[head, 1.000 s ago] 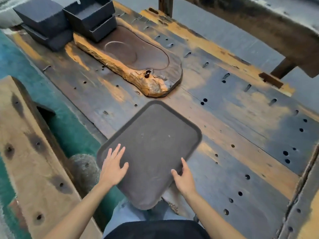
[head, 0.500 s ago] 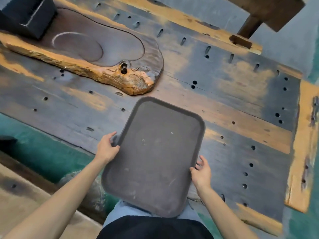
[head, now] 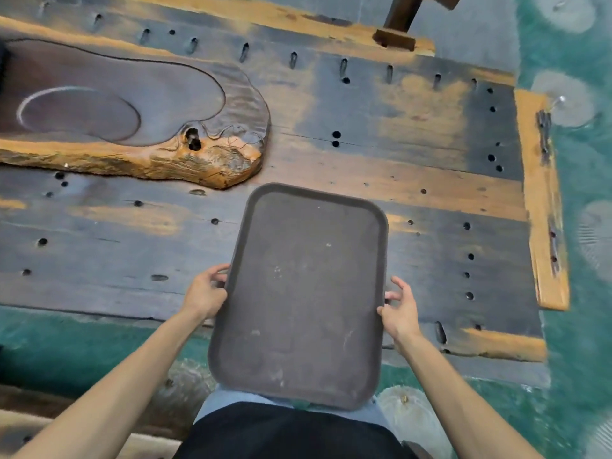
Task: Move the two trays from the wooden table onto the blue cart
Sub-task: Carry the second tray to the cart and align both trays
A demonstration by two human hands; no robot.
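**Hands on first tray, near edge of surface**

Hands first: left hand (head: 205, 293) curled on the left long rim of the dark tray (head: 304, 293), fingers wrapped under the edge; right hand (head: 399, 309) at the right long rim, thumb on the edge, fingers spread and only partly closed. Grip on the right looks looser than on the left. Cannot tell whether the tray is lifted clear or resting.

Largest to smallest:

- Surface (head: 414, 154): broad, worn wooden planks, dark stain with orange patches, many drilled holes. Green floor (head: 579, 326) beyond its right end.
- Wooden slab tray (head: 132, 104): carved, live-edge, dark hollow with a round recess. Lies far-left on the surface, well apart from both hands, long axis running left to right. Judged to be the second tray.
- Dark tray: rectangular, rounded corners, low raised rim, matte brown-grey, scuffed with pale specks, nothing on it. Long axis runs away from the person; near end overhangs the surface edge above the person's lap.

Key relation: tray sits squarely between the two hands, one on each long side, equally near. Blue cart not in view, so carry direction is unknown.
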